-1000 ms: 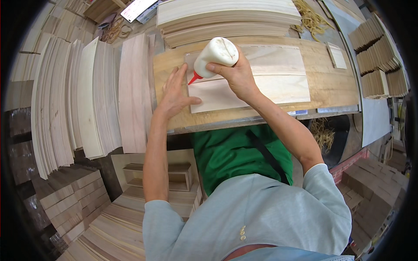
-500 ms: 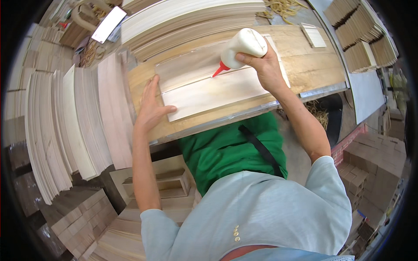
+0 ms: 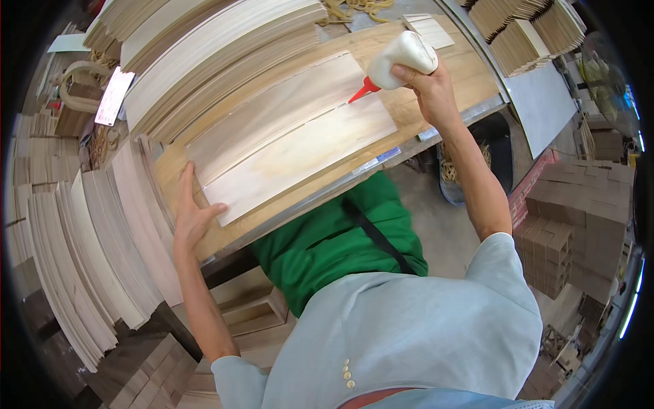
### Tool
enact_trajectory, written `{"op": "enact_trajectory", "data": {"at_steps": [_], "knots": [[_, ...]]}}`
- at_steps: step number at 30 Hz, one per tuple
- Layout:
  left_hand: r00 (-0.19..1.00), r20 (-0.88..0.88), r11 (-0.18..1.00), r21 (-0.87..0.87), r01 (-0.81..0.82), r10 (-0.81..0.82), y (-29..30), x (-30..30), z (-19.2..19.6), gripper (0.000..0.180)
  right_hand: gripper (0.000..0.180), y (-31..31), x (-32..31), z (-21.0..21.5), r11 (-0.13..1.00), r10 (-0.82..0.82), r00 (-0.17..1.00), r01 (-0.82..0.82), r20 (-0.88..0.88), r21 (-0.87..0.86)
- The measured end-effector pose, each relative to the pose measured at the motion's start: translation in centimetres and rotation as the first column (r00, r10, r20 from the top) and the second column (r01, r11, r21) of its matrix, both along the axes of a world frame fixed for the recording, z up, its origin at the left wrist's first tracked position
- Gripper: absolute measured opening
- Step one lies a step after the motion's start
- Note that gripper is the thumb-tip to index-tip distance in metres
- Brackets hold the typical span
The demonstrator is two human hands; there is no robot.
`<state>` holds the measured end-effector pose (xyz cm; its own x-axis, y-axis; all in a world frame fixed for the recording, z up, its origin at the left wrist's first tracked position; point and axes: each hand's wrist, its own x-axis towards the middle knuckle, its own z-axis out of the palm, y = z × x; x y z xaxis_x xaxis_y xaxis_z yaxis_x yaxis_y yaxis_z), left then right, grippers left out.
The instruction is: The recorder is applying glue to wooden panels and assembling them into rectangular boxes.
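Note:
My right hand (image 3: 434, 94) is wrapped round a white squeeze glue bottle (image 3: 403, 60), which tilts down to the left. Its red nozzle (image 3: 364, 89) points at a thin pale line running lengthwise between two flat strips of a light wooden panel (image 3: 293, 153). The tip sits at or just over that line, towards the panel's right end; I cannot tell whether it touches. At the panel's left end my left hand (image 3: 194, 215) lies with thumb and fingers spread along the edge. The panel rests on a wooden worktable (image 3: 470, 71).
Long stacked boards (image 3: 225, 65) line the table's far side, and more upright boards (image 3: 102, 238) stand at the left. A small slatted wood piece (image 3: 429, 31) lies at the far right corner. A phone with a bright screen (image 3: 114, 97) is at the far left. A black bin (image 3: 494, 157) stands below right.
The glue bottle has travelled along the line towards the panel's right end. My left hand stays at the left end. The whole view has turned.

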<state>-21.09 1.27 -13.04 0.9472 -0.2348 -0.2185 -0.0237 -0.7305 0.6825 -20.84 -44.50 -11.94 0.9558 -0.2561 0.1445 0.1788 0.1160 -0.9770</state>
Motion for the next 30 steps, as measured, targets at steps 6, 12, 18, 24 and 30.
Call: {"op": "enact_trajectory", "data": {"at_steps": [6,12,18,24,30], "knots": [[0.999,0.030,1.000,0.021,0.020,-0.021,-0.3,0.1,0.3,0.102,0.049,-3.2,0.0,0.0,0.998,-0.054,0.998,0.054,-0.024,-0.019],[0.998,0.031,0.995,0.082,0.056,-0.059,-0.4,0.4,0.8,0.101,0.045,-4.8,-0.2,0.2,0.995,-0.102,0.995,0.101,-0.015,-0.023],[0.965,0.143,0.958,0.218,0.188,-0.222,-6.3,0.4,2.9,0.104,0.042,-5.8,-1.6,0.1,0.907,-0.088,0.996,0.079,0.003,0.414],[0.890,0.078,0.853,0.333,0.402,-0.450,-13.8,1.0,2.5,0.110,0.045,-4.6,1.4,-3.6,0.795,-0.261,0.965,0.228,-0.023,0.562],[0.892,0.034,0.836,0.367,0.408,-0.450,-14.6,1.0,2.3,0.113,0.042,-4.2,4.8,-5.7,0.778,-0.329,0.943,0.303,-0.055,0.551]]}}
